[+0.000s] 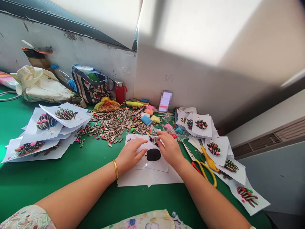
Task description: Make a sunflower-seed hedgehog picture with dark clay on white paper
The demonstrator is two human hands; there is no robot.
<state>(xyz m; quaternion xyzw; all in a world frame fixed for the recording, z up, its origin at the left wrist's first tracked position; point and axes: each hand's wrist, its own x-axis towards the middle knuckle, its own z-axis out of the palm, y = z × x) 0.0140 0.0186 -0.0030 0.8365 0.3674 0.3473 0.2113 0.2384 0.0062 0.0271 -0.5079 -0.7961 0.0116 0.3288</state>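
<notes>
A white sheet with a black, rounded animal shape lies between my hands, on top of other white paper. My left hand rests over the sheet's left side, thumb and fingers apart, holding nothing I can see. At the sheet's upper right, my right hand has its fingers curled around a small dark piece that I cannot make out. A heap of striped sunflower seeds lies just beyond my left hand. Scissors with yellow handles lie beside my right forearm.
Sheets with seed-covered animals are stacked at left and right. Behind the seeds are coloured clay packets, a yellow net bag, a red flask, a striped bag and a phone against the wall.
</notes>
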